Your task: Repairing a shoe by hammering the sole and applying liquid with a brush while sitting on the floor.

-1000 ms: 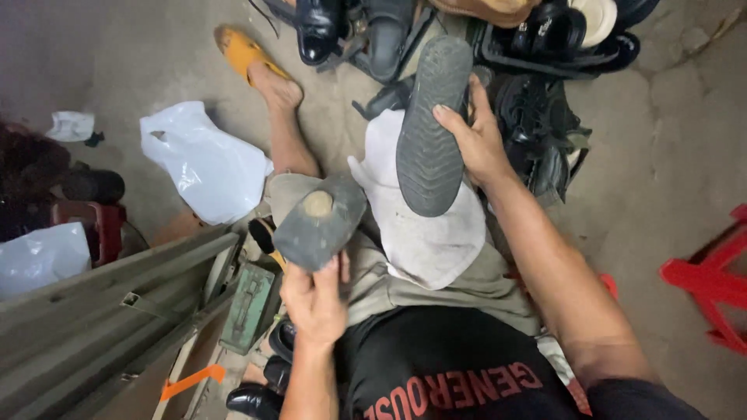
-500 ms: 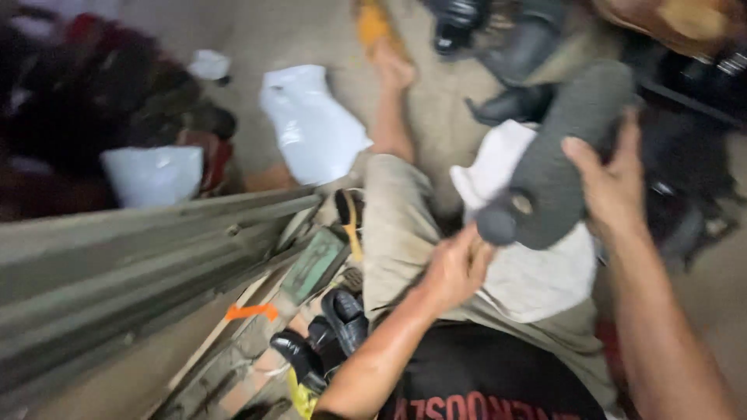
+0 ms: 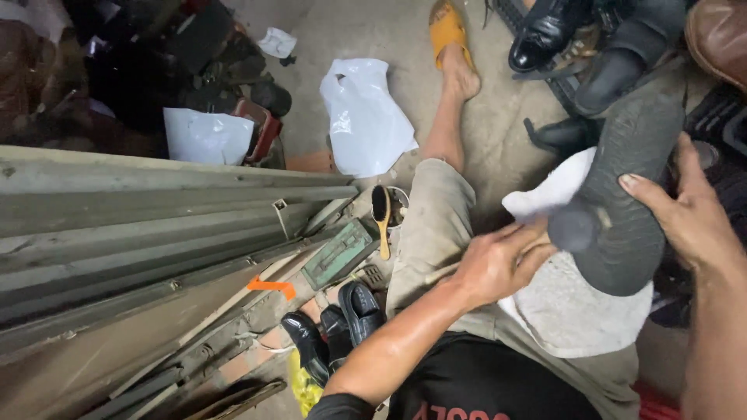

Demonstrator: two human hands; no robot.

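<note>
Your right hand (image 3: 689,222), at three o'clock in the view, grips a dark grey rubber shoe sole (image 3: 622,179) by its right edge, fingers curled over it, tread side up, its narrow heel end pointing toward seven o'clock. Your left hand (image 3: 498,264) lies just below centre, fingers half curled and spread on the white cloth (image 3: 576,311) draped over your lap, fingertips almost at the sole's heel end; it holds nothing that you can see. The sole hangs over that cloth. At nine o'clock from your left hand lies a wooden shoe brush (image 3: 381,218), beside a green metal box (image 3: 338,253). Toward seven o'clock stand black leather shoes (image 3: 342,323). At eleven o'clock lies a white plastic bag (image 3: 366,117), and at twelve your foot wears an orange sandal (image 3: 447,31)
</note>
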